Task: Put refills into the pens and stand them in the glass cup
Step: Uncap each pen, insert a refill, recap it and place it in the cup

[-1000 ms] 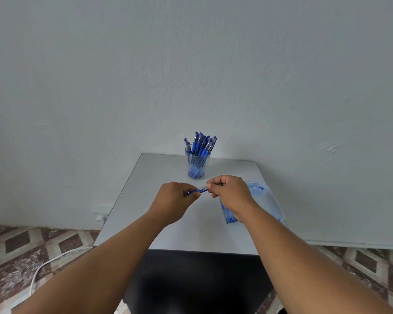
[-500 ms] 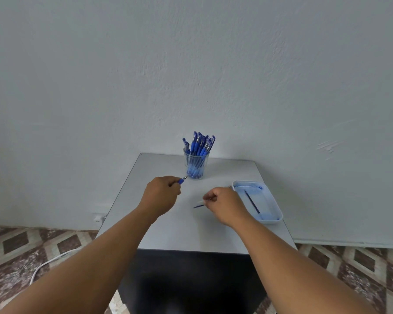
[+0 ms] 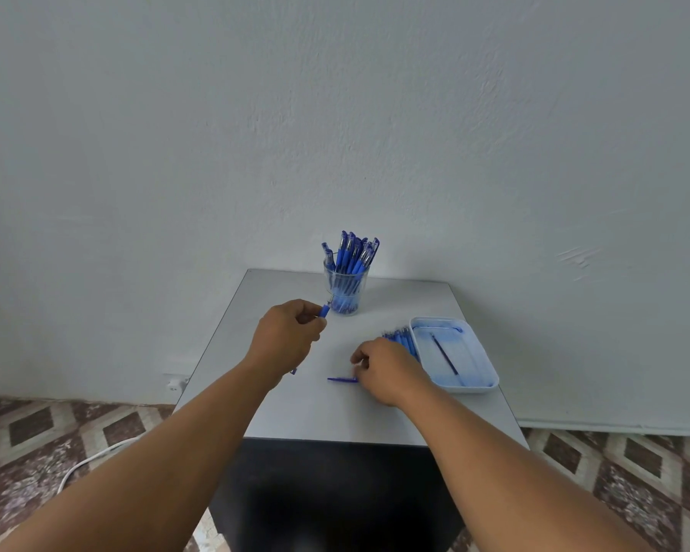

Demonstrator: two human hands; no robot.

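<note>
1. Blue plastic was what your left hand [image 3: 285,338] gripped: a pen [image 3: 324,311] held in curled fingers, its grip end poking out past the thumb, with a fine metal tip at the very front.
2. That pen's long axis ran from near your wrist up and away toward the glass cup [image 3: 346,290], with the tip almost at the cup's lower left wall; whether it touched the glass could not be told. A small blue bit showed below your left wrist, possibly the pen's other end.
3. Clear and round, the glass cup stood upright at the far edge of the smooth pale-grey table [image 3: 295,412], packed with blue pens [image 3: 353,256] that stood on end and leaned slightly, some left and some right.
4. Your right hand [image 3: 387,370] lay nearer you than the cup and to its right, knuckles up, fingers curled in a pinch on something small and pale at the fingertips; what it was could not be told.
5. A slim blue piece [image 3: 341,379], tapered to a point, lay flat on the table at that hand's left, pointing left, its right end at your fingers.
6. Right of the cup sat a shallow, rounded rectangular white tray [image 3: 477,386] with one thin dark refill [image 3: 445,354] lying diagonally inside. A row of blue pen parts [image 3: 401,338] lay just beside the tray's left wall.
</note>
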